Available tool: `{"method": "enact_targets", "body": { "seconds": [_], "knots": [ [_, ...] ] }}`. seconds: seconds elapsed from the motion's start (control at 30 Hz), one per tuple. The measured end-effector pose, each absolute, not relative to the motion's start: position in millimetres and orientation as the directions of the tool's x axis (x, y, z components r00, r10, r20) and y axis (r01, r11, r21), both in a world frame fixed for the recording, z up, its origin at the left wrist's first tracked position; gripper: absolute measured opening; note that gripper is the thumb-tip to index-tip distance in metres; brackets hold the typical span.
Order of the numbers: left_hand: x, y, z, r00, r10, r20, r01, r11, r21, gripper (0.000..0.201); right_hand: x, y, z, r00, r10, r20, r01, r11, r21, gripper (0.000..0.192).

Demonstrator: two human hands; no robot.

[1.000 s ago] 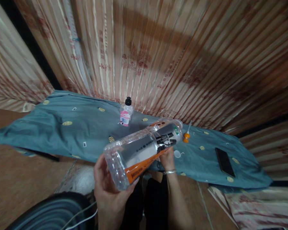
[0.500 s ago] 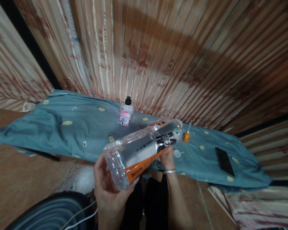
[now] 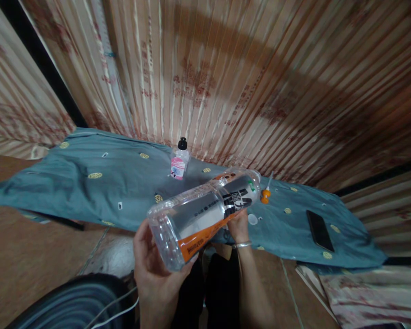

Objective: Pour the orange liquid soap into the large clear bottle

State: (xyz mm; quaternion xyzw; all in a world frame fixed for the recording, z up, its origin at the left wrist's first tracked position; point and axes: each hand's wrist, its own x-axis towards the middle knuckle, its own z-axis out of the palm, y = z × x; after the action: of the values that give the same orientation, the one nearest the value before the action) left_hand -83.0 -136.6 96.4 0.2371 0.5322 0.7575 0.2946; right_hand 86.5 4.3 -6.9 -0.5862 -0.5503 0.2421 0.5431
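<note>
Two hands are carrying one large clear plastic bottle (image 3: 205, 212), and you are holding it tipped on its side above the near edge of the blue-grey cloth (image 3: 71, 183), its base pointing back toward you and its top angling away to the right. Your left hand (image 3: 154, 269) is cupping the base, fingers wrapping round the ribbed bottom, while your right hand (image 3: 239, 226), wearing a thin bracelet (image 3: 243, 245), is gripping the bottle from underneath near its printed black and orange label. Beyond the bottle, a small bottle with a black cap and pink label (image 3: 180, 160) is standing upright on the cloth near the striped curtain (image 3: 226, 82). Just past the big bottle's far end, an orange-tipped nozzle (image 3: 266, 194) is lying on the cloth, and a small white cap (image 3: 252, 220) is resting beside your right hand. Further right, well apart, a dark phone (image 3: 319, 230) is lying flat. A dark ribbed object (image 3: 71, 301) and a white cable (image 3: 119, 308) are sitting low at your left.
</note>
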Motion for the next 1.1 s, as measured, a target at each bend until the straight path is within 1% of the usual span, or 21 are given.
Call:
{"method": "enact_targets", "body": {
  "seconds": [0.27,0.5,0.67,0.9,1.1],
  "knots": [
    [-81.9,-137.0,97.1,-0.708,0.705,0.039,-0.215,-0.268,0.939,0.084,86.0,3.9,-6.6,0.251,0.919,0.304,0.379,0.196,-0.905,0.046],
    [-82.7,-136.0,96.6,-0.709,0.705,0.023,-0.239,-0.27,0.933,0.086,87.9,4.5,-10.3,0.261,0.921,0.291,0.325,0.2,-0.924,0.044],
    [-82.9,-135.3,96.3,-0.719,0.695,0.03,-0.244,-0.292,0.925,0.085,90.1,5.2,-14.3,0.284,0.921,0.268,0.363,0.155,-0.919,0.048],
    [-82.2,-135.2,96.9,-0.715,0.697,0.049,-0.241,-0.312,0.919,0.083,88.9,4.5,-12.7,0.271,0.918,0.29,0.32,0.198,-0.927,0.046],
    [-83.1,-135.6,96.7,-0.71,0.703,0.04,-0.235,-0.29,0.928,0.084,88.6,4.0,-12.3,0.29,0.916,0.277,0.354,0.166,-0.92,0.047]
  ]
}}
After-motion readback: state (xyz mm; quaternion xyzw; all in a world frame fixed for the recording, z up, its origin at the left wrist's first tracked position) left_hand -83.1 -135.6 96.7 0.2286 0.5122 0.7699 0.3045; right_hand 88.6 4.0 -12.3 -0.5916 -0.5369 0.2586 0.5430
